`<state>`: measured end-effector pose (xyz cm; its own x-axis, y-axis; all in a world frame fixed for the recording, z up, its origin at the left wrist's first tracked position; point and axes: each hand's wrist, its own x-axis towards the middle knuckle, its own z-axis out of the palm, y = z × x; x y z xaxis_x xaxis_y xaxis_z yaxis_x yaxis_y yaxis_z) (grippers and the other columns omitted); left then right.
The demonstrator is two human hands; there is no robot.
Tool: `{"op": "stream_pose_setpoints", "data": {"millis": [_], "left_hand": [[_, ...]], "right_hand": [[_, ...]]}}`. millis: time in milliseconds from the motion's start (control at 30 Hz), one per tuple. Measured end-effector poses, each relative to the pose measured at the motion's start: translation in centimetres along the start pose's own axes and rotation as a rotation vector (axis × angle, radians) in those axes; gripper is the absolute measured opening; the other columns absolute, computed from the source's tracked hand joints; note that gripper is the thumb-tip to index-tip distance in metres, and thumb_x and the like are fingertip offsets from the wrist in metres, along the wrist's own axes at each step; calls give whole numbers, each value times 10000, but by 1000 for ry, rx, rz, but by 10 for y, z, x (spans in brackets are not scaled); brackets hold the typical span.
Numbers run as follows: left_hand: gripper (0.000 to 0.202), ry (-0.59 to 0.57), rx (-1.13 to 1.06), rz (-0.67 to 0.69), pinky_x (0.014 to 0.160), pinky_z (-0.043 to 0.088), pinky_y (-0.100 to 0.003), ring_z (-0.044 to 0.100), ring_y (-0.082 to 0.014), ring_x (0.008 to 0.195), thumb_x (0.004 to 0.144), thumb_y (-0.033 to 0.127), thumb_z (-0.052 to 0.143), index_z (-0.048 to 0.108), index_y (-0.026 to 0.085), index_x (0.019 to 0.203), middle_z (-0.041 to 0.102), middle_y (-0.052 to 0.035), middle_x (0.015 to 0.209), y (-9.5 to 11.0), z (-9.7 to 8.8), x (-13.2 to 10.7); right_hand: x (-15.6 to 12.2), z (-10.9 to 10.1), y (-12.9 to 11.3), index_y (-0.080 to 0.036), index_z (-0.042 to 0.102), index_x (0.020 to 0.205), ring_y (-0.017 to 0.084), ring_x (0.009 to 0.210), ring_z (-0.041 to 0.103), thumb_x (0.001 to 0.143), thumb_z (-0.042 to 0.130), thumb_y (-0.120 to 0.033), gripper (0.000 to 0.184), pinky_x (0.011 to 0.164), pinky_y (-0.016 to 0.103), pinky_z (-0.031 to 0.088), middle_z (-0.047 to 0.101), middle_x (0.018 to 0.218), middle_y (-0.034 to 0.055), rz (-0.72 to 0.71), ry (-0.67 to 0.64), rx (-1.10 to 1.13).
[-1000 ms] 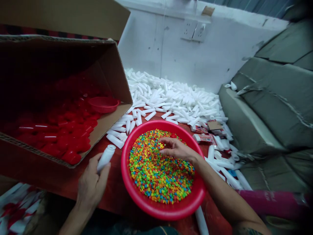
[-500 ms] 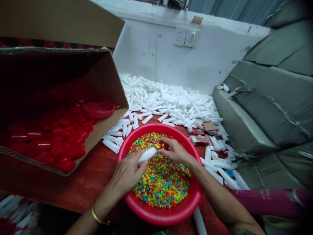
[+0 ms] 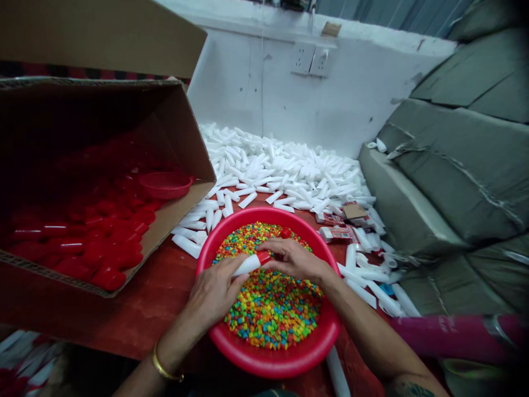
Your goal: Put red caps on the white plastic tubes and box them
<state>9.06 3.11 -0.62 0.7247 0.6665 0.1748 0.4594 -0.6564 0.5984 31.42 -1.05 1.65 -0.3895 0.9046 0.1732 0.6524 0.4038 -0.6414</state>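
Note:
Above a red basin [image 3: 275,368] of small multicoloured candies [image 3: 275,320], my left hand [image 3: 217,286] is closed round a white plastic tube [image 3: 248,265], which lies nearly level with its end toward the right. My right hand [image 3: 289,259] pinches a red cap [image 3: 263,257] at that end of the tube. Cap and tube meet; whether the cap is fully seated I cannot tell. Another red piece [image 3: 285,232], probably a cap, rests on the candies just beyond my right hand.
A cardboard box [image 3: 198,132] on its side at the left holds many red caps [image 3: 109,248] and a small red basket [image 3: 165,184]. White tubes [image 3: 285,165] are heaped along the wall. Printed packets [image 3: 339,234] lie at right, beside stacked grey bundles [image 3: 463,160].
My right hand has brought a red cap onto the end of the white tube, where the bare tube tip showed before. My left hand has stayed nearly in place.

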Motion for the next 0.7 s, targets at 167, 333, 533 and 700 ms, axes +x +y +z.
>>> {"op": "stream_pose_setpoints", "data": {"millis": [167,333,533,700], "left_hand": [[353,46,13,123,804,508,-334,617,-205,945,896,294,428,533,170,1210,647,-88,1068,-2,3,-4],[372,108,46,76,808,514,-333,623,-213,976,901,322,416,518,151,1216,641,-104,1118,0,5,-3],[350,188,109,170,759,519,-277,648,-188,939,900,328,413,541,174,1187,667,-71,1082,-9,8,-2],[335,246,305,266,575,483,-275,658,-188,698,891,329,435,541,240,1196,688,-37,919,-28,14,-4]], "right_hand": [[1,10,-3,-147,556,562,95,430,397,916,271,-584,631,457,230,318,426,459,-23,366,-133,174],[1,13,-9,-143,615,882,136,649,509,931,238,-564,568,606,257,388,588,772,49,226,94,26],[5,5,-7,-137,607,807,102,564,441,908,457,-415,331,520,223,329,490,627,-25,88,17,-29],[11,7,-16,-176,626,666,90,563,493,873,547,-288,249,535,194,358,499,563,-60,226,-3,-28]]}}
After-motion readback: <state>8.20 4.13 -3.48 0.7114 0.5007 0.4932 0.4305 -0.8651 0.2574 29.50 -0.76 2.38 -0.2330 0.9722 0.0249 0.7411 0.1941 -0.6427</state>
